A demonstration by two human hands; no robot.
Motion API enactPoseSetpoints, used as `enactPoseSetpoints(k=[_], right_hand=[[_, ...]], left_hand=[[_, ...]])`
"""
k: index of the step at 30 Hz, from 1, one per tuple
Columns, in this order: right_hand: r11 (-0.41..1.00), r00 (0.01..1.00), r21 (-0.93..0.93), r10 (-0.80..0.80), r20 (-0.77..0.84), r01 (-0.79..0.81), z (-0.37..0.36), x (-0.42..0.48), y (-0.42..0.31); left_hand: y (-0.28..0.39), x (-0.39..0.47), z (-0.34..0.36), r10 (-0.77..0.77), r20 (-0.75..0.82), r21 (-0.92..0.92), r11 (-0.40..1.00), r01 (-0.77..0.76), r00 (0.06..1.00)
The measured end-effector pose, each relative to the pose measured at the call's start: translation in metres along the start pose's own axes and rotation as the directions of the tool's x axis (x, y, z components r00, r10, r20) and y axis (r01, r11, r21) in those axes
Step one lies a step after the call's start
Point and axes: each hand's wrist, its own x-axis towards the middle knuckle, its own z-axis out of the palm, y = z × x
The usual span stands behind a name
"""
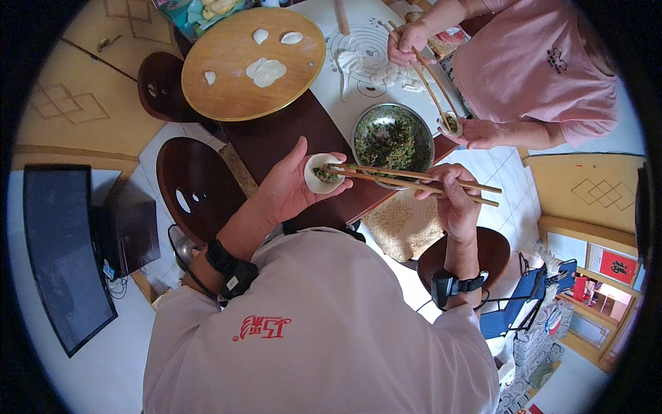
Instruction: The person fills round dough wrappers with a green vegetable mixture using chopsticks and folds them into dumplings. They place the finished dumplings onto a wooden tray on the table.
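On the fingers of my left hand (287, 183) lies a round dumpling wrapper (316, 163), with a small mound of green filling (324, 175) on it. My right hand (455, 199) grips a pair of wooden chopsticks (403, 178), whose tips touch the filling. Just beyond the chopsticks is a steel bowl (357, 139) of chopped green filling (390, 142). Farther off, a round wooden board (227, 67) carries a cluster of overlapping wrappers (265, 71) and several separate pale dough pieces.
Across the table corner, another person in a pink shirt (527, 83) holds chopsticks (439, 88) and a filled wrapper (449, 124). A white spoon (345, 83), dough pieces (385, 75) and a rolling pin (341, 18) lie on a white mat (331, 111). Dark chairs (199, 186) stand nearby.
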Motion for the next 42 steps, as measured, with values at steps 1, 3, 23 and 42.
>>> enactPoseSetpoints(k=[1,3,23,42], right_hand=[[1.0,1.0,-0.01,0.009,-0.007,-0.009,0.0,0.0,0.0],[0.999,0.999,-0.029,0.027,-0.02,-0.028,0.0,0.002,0.001],[0.999,0.999,0.011,0.053,0.012,-0.053,0.003,0.011,-0.006],[0.999,0.995,0.013,0.051,0.089,-0.053,0.008,0.02,-0.001]], left_hand=[[0.0,0.0,-0.001,0.001,0.008,0.002,1.0,-0.001,1.0],[0.0,-0.001,0.0,0.001,0.0,-0.009,1.0,-0.001,1.0],[-0.001,-0.007,-0.003,0.016,0.005,-0.037,0.999,-0.016,1.0],[0.002,-0.01,0.003,0.002,0.04,-0.069,0.998,0.001,0.999]])
